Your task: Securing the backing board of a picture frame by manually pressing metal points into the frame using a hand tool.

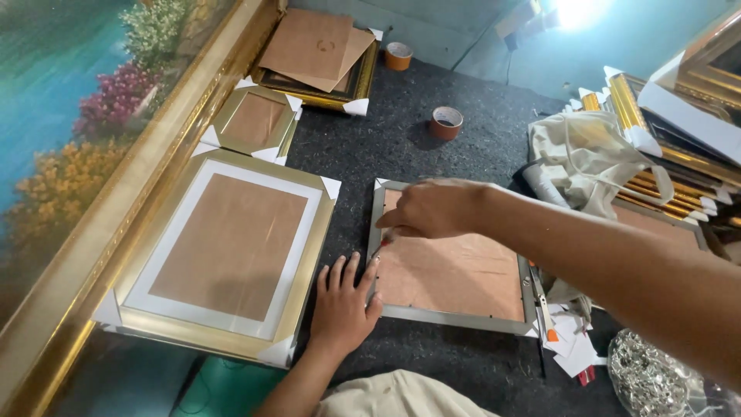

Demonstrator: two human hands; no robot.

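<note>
Dark felt worktop [432, 147] is crowded with frames. Silver frame [451, 316], face down, is steadied at its left edge by left hand [343, 305], fingers spread flat. Right hand [436, 208] is pinched narrow on its backing board; what is gripped cannot be told.

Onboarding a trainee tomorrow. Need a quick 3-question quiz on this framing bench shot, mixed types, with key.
1. True or false: the left hand rests flat at the left edge of the silver frame.
2. Multiple choice: the right hand is over which part of that frame? A) upper left of its brown backing B) lower right corner C) off the frame entirely
3. Fill in: how many tape rolls sit on the dark mat at the far side?

Key: 1 true; 2 A; 3 two. The right hand's grip on whatever it pinches is too small to make out.
</note>
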